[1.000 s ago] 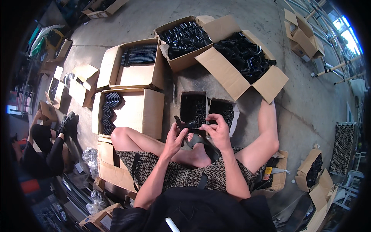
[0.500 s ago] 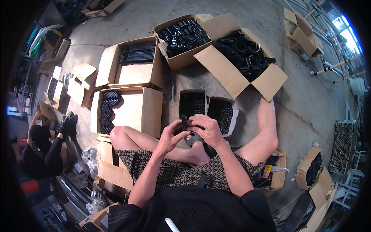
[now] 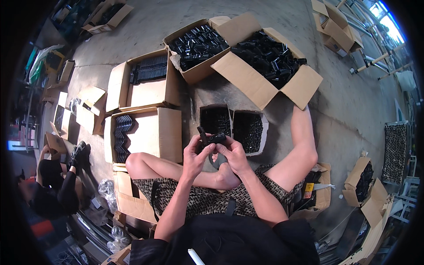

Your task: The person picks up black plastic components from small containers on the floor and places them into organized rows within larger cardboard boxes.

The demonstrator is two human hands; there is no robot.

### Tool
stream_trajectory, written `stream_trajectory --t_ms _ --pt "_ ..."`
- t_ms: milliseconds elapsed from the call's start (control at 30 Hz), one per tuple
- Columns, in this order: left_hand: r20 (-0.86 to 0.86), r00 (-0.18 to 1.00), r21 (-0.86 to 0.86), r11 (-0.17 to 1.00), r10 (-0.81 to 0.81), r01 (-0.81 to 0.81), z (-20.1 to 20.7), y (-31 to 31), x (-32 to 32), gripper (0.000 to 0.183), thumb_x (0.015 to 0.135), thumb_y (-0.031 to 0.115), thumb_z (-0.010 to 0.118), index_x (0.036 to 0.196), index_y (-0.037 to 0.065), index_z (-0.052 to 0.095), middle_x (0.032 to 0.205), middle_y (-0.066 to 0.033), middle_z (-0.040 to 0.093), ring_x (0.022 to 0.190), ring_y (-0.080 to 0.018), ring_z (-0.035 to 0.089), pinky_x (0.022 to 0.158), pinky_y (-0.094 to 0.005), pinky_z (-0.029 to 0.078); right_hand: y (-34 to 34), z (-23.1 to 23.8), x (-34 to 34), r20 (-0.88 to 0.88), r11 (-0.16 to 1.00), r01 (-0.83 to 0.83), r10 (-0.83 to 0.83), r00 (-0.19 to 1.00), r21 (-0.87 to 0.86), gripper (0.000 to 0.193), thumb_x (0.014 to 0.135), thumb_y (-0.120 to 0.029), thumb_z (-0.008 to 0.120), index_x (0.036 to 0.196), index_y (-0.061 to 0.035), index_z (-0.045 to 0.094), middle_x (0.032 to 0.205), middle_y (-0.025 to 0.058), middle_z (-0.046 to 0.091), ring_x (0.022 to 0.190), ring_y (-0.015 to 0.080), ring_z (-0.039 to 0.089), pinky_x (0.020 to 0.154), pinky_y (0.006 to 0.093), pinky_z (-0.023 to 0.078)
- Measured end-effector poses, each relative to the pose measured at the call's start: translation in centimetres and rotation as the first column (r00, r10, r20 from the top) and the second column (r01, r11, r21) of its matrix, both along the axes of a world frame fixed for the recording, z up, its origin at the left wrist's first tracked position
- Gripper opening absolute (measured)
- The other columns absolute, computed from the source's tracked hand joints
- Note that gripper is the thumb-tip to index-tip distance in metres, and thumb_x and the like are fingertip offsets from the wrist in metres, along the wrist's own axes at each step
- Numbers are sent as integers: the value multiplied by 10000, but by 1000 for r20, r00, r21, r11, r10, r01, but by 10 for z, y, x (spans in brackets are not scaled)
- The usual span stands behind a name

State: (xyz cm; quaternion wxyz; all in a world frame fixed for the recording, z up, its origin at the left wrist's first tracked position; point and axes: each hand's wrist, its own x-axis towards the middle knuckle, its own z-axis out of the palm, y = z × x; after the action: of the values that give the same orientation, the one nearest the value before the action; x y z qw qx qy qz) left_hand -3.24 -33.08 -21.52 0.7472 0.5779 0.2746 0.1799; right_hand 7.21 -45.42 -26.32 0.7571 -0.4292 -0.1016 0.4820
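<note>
Above my crossed legs, my left hand (image 3: pixel 194 158) is closed around a slim black angled piece (image 3: pixel 202 134) that sticks up past the fingers. My right hand (image 3: pixel 235 157) pinches a short black block-like part (image 3: pixel 217 138) with a hole in it. The two parts meet or nearly meet between my thumbs; whether they are joined I cannot tell. Just beyond the hands stand two small open boxes, a left one (image 3: pixel 215 105) and a right one (image 3: pixel 263 140), both filled with small black pieces.
Farther off are a box of black parts (image 3: pixel 194 79) and a flapped box of larger ones (image 3: pixel 247 77). On the left, two cartons hold rows of angled black pieces (image 3: pixel 150 70) (image 3: pixel 122 137). Another person (image 3: pixel 55 176) sits at far left. A carton (image 3: pixel 324 176) stands by my right thigh.
My hands have turned and drawn slightly apart, so the block-like part now shows in the right hand and the angled piece in the left. The view has shifted a little.
</note>
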Motion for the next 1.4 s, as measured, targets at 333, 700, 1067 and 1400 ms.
stream_trajectory --t_ms 333,700,1067,1400 --pt "-126 959 413 866 -253 283 19 31 -4 494 842 28 773 1295 7 577 1141 -64 620 1090 -124 580 942 -281 475 -3 22 11 -10 999 32 -32 999 42 340 931 -126 729 1243 -14 653 944 54 714 654 39 603 555 192 505" --pt "-456 827 647 516 -328 561 95 48 4 358 779 114 820 1101 38 682 1038 -93 687 960 -282 697 867 -368 547 -5 34 17 95 998 -17 23 995 -62 250 875 -108 776 1087 13 720 863 10 689 627 18 550 551 180 479" --pt "-502 793 805 147 -345 574 77 48 2 300 814 143 763 1082 21 711 1088 -95 665 1050 -295 621 865 -412 539 -7 33 19 112 989 -62 77 991 -132 330 888 -113 774 1164 49 693 853 19 703 659 18 576 619 183 510" --pt "-368 870 852 256 -329 457 66 49 -16 338 790 70 769 1121 23 720 1119 -103 655 1089 -309 609 871 -398 555 -14 20 23 76 996 -70 75 994 -61 389 908 -87 744 1275 5 655 901 29 712 699 44 613 628 205 526"
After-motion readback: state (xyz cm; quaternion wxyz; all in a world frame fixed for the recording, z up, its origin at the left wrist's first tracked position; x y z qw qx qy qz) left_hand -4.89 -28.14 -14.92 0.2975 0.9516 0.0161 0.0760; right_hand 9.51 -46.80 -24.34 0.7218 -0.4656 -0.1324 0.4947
